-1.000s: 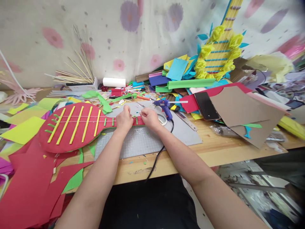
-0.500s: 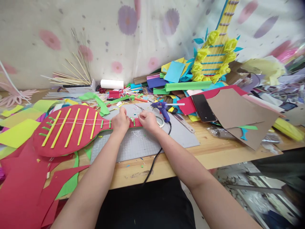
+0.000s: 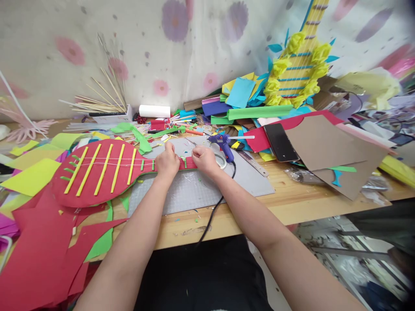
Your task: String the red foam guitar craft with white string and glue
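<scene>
A red foam guitar (image 3: 97, 172) with yellow bars, green frets and thin white strings lies on the wooden table (image 3: 285, 203), its neck over a grey cutting mat (image 3: 201, 190). My left hand (image 3: 167, 162) rests curled on the neck, fingers pressing it down. My right hand (image 3: 204, 159) sits closed at the neck's right end, fingertips pinched there; what they pinch is too small to make out. A green fret (image 3: 185, 162) shows between the hands.
A blue glue gun (image 3: 223, 144) lies just behind my right hand, its black cord (image 3: 214, 211) running off the table's front edge. A tape roll (image 3: 221, 161), a metal ruler (image 3: 256, 163), a black phone (image 3: 280, 142), cardboard (image 3: 330, 151), foam scraps and a yellow guitar (image 3: 298, 73) crowd the table.
Both hands stay on the guitar neck with only small finger movements. The view has swung slightly.
</scene>
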Available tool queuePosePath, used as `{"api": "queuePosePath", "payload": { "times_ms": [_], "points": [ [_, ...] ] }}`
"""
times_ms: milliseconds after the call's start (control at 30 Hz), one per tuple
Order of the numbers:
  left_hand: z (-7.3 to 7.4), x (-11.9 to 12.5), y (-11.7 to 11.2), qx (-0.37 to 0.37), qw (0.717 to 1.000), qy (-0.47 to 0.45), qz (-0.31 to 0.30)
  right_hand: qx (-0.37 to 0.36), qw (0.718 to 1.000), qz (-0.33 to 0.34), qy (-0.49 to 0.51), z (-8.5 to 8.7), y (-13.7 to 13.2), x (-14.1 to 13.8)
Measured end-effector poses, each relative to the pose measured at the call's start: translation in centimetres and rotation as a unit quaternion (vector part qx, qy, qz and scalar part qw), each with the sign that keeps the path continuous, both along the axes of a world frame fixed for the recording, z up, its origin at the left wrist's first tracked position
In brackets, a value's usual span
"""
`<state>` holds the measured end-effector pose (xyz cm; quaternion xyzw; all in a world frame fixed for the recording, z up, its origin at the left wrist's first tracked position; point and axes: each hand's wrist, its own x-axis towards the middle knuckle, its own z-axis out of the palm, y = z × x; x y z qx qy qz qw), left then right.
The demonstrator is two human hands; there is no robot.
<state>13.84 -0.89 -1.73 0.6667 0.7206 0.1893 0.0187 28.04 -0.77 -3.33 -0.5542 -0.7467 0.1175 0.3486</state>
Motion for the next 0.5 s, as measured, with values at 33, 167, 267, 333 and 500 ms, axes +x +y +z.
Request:
{"api": "queuePosePath", "payload": {
  "times_ms": [33,167,267,333,500],
  "points": [
    [0.0,-0.1,0.0,0.004,1.000,-0.001,0.003,0.001,1.000,-0.006,0.005,0.0,0.0,0.0],
    [0.2,-0.1,-0.2,0.020,0.999,-0.024,-0.008,-0.024,0.998,-0.038,0.039,-0.1,0.0,-0.3],
    [0.3,0.1,-0.6,0.029,0.996,-0.062,-0.055,-0.036,0.997,-0.042,0.057,0.0,0.0,-0.4],
    [0.4,0.1,-0.8,0.030,0.993,-0.082,-0.074,-0.035,0.996,-0.042,0.067,0.1,-0.2,-0.3],
    [0.6,-1.0,-0.4,0.066,0.985,-0.092,-0.127,-0.032,0.996,-0.022,0.083,0.3,-0.6,0.2]
  ]
}}
